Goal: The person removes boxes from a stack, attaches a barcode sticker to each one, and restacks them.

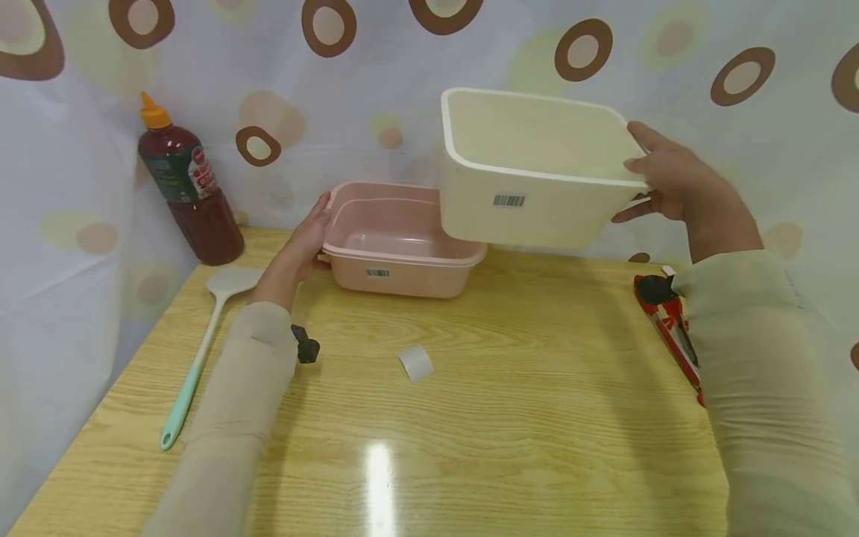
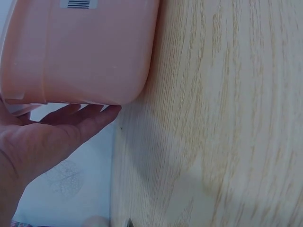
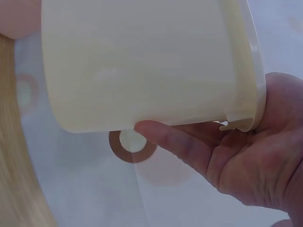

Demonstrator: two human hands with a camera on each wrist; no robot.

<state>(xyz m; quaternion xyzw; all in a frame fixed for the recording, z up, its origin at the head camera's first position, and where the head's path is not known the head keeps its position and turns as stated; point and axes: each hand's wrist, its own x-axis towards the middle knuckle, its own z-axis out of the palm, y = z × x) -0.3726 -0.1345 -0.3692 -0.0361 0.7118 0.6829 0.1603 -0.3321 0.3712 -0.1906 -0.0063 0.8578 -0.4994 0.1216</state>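
Observation:
My right hand point(image 1: 678, 179) grips the right end of a cream plastic storage bin point(image 1: 570, 212), thumb over the rim and fingers along the outside. The bin hangs above the table with a barcode label on its front, its left end overlapping the view of a pink plastic bin point(image 1: 416, 280). That pink bin stands at the back of the table, also with a barcode label. At its left end my left hand point(image 1: 302, 242) holds the rim; in the left wrist view its fingers point(image 2: 92, 124) lie along the end wall. Part of the pink bin's right side is hidden.
A dark red sauce bottle point(image 1: 194, 190) with an orange cap stands at the back left. Near it lies a spatula point(image 1: 200, 350) with a mint handle. A white paper piece point(image 1: 416, 363) is mid-table; a red-and-white package point(image 1: 667, 321) lies at the right edge. Patterned curtain point(image 1: 376, 89) behind.

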